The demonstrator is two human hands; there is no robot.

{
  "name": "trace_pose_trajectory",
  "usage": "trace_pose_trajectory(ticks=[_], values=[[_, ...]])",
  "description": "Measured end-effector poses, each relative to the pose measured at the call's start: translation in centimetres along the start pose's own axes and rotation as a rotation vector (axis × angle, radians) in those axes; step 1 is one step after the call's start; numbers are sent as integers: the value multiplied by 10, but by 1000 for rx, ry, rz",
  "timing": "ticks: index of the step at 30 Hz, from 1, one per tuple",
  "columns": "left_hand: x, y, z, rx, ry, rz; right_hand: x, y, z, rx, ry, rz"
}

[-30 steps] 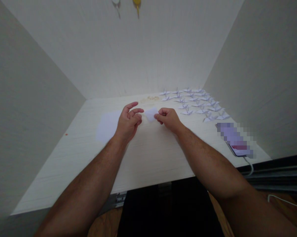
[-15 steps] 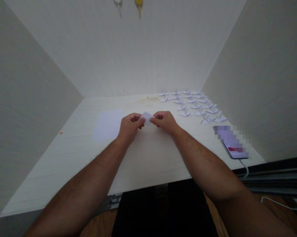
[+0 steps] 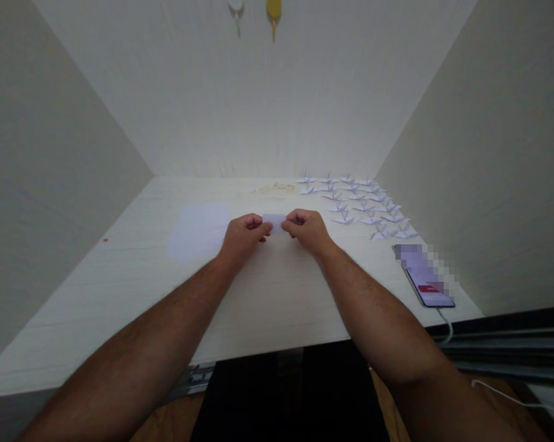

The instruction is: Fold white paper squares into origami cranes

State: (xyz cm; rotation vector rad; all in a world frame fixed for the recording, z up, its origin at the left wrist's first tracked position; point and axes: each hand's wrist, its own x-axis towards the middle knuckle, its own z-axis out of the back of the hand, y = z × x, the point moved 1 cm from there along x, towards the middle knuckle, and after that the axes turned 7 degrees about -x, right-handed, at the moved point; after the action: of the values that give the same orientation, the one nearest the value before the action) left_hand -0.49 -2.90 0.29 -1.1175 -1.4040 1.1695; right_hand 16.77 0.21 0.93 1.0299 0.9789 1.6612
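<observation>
A small pale lilac piece of paper (image 3: 274, 221) is held between both hands above the middle of the white table (image 3: 268, 294). My left hand (image 3: 242, 237) pinches its left edge with curled fingers. My right hand (image 3: 305, 229) pinches its right edge the same way. Only a narrow strip of the paper shows between the fingertips. A larger lilac sheet (image 3: 199, 231) lies flat on the table just left of my left hand.
Several folded paper cranes (image 3: 360, 205) stand in rows at the back right. A phone (image 3: 423, 274) with a white cable lies near the right front edge. White walls close the table in on three sides. A faint stain (image 3: 274, 188) marks the back.
My left hand, open a second ago, has closed onto the paper's left edge. The paper now looks narrower and flatter between both hands, which sit closer together.
</observation>
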Motion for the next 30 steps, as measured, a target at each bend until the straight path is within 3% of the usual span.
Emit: trace_pose_trajectory(ticks=[4, 14, 21, 30], values=[[0, -2, 1, 122, -17, -32, 1, -3, -1, -19, -14, 25], [2, 1, 0, -62, -64, 20, 4, -10, -5, 142, -9, -21], [-2, -3, -3, -9, 5, 36, 4, -8, -5, 138, -35, -8], [-1, 0, -3, 8, 8, 44, 2, -5, -4, 121, -25, -21]])
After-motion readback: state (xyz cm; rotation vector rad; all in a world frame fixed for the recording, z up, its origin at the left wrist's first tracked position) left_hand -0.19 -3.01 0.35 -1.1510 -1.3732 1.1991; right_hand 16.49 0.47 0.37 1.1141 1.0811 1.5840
